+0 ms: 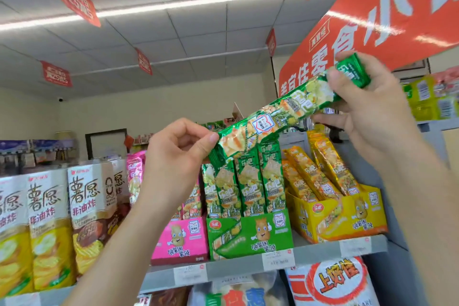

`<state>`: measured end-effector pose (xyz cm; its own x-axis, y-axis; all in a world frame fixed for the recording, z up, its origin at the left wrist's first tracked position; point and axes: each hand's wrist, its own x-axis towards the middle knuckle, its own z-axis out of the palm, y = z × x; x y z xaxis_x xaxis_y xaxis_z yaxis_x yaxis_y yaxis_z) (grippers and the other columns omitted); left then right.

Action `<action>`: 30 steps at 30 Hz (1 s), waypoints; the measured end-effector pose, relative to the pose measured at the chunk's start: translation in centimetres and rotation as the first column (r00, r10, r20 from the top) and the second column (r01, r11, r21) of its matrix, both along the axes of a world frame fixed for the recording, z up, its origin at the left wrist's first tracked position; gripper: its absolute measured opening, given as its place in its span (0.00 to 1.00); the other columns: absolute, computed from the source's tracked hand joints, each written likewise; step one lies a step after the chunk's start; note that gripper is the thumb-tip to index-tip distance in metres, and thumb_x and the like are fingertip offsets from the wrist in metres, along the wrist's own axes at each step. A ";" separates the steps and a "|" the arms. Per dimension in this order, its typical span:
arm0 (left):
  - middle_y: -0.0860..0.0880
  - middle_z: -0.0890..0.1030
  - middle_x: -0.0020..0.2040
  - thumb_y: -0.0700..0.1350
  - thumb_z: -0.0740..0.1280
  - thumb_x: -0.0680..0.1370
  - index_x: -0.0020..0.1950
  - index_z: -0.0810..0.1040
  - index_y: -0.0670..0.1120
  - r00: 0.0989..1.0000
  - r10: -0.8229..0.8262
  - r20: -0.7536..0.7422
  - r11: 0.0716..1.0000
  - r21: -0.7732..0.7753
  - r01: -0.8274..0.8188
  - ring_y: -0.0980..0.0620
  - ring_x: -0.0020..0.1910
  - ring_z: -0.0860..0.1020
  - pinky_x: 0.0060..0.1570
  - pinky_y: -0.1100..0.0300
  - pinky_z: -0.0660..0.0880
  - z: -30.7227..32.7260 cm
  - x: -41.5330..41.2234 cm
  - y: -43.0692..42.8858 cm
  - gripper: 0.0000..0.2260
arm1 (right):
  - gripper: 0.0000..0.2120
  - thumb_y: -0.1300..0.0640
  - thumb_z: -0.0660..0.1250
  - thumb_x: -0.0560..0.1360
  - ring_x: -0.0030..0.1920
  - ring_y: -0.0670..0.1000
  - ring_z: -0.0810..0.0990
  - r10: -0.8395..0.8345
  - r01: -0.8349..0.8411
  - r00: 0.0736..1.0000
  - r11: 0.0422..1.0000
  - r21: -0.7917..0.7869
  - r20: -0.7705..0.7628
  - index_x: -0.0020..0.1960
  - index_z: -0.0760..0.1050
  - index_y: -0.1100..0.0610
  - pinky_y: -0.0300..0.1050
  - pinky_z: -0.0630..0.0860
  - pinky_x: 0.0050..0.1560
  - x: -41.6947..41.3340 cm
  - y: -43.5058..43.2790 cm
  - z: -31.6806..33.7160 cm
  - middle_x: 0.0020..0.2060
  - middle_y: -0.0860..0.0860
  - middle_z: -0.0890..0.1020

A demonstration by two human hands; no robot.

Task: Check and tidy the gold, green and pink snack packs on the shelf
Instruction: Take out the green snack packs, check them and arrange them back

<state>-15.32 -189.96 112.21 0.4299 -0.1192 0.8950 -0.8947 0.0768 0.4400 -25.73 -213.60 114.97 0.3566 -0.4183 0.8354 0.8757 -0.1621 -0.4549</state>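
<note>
Both bare arms are raised in front. The left forearm climbs from the near lower left. The left hand is curled, with thumb and forefinger pinching the lower left end of a green pack. The right forearm comes up from the near right. The right hand, higher up, grips the pack's upper end with its fingers wrapped round it.
</note>
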 end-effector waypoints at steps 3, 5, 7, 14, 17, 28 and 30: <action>0.47 0.84 0.34 0.38 0.72 0.74 0.38 0.80 0.46 0.999 -0.002 0.051 0.998 0.058 -0.001 0.56 0.33 0.81 0.36 0.62 0.80 1.2 0.3 -0.6 0.06 | 0.16 0.60 0.69 0.77 0.47 0.54 0.82 0.024 -0.021 0.997 0.999 -0.041 0.075 0.60 0.70 0.46 0.50 0.82 0.37 0.6 0.8 3.2 0.53 0.53 0.77; 0.50 0.84 0.35 0.41 0.74 0.73 0.39 0.81 0.49 0.995 0.047 0.091 0.988 0.139 -0.059 0.56 0.35 0.82 0.39 0.61 0.80 1.9 0.9 -1.0 0.05 | 0.23 0.63 0.72 0.74 0.48 0.53 0.80 0.022 -0.008 0.991 0.994 -0.108 0.129 0.61 0.67 0.45 0.47 0.81 0.41 1.1 0.8 5.0 0.53 0.54 0.76; 0.54 0.85 0.41 0.50 0.74 0.72 0.44 0.83 0.52 0.984 0.118 0.131 0.943 0.296 -0.153 0.56 0.42 0.83 0.48 0.56 0.79 2.4 1.5 -1.5 0.05 | 0.26 0.63 0.74 0.70 0.49 0.52 0.79 -0.051 0.081 0.982 0.983 -0.162 0.184 0.59 0.66 0.44 0.45 0.79 0.44 1.5 0.7 6.2 0.54 0.56 0.77; 0.58 0.67 0.74 0.73 0.64 0.63 0.74 0.66 0.56 0.931 0.275 0.240 0.521 0.777 -0.354 0.61 0.70 0.65 0.68 0.64 0.60 3.9 3.5 -3.5 0.43 | 0.22 0.62 0.72 0.71 0.46 0.48 0.80 -0.302 0.339 0.842 0.941 -0.003 0.447 0.58 0.63 0.53 0.44 0.79 0.47 4.2 -0.6 8.4 0.51 0.57 0.79; 0.59 0.61 0.77 0.74 0.62 0.64 0.76 0.63 0.55 0.946 0.273 0.177 0.430 0.857 -0.285 0.59 0.74 0.61 0.69 0.64 0.58 4.7 4.0 -4.3 0.44 | 0.22 0.62 0.72 0.71 0.45 0.47 0.79 -0.394 0.440 0.803 0.898 0.002 0.447 0.57 0.63 0.52 0.45 0.78 0.49 6.0 -0.8 9.0 0.50 0.50 0.77; 0.57 0.64 0.75 0.69 0.47 0.76 0.78 0.58 0.57 0.893 0.177 0.414 0.227 0.866 -0.446 0.61 0.72 0.62 0.66 0.71 0.56 4.4 4.4 -4.8 0.33 | 0.20 0.59 0.72 0.72 0.38 0.38 0.73 -0.441 0.527 0.842 0.795 -0.301 0.310 0.53 0.62 0.49 0.30 0.67 0.35 12.7 -0.9 7.9 0.40 0.42 0.74; 0.58 0.64 0.74 0.67 0.45 0.77 0.78 0.58 0.57 0.903 0.177 0.391 0.227 0.877 -0.424 0.62 0.71 0.62 0.68 0.70 0.57 4.5 4.3 -4.5 0.31 | 0.20 0.59 0.72 0.73 0.37 0.36 0.74 -0.432 0.512 0.856 0.785 -0.350 0.284 0.53 0.61 0.49 0.28 0.66 0.33 13.7 -1.0 7.8 0.40 0.42 0.74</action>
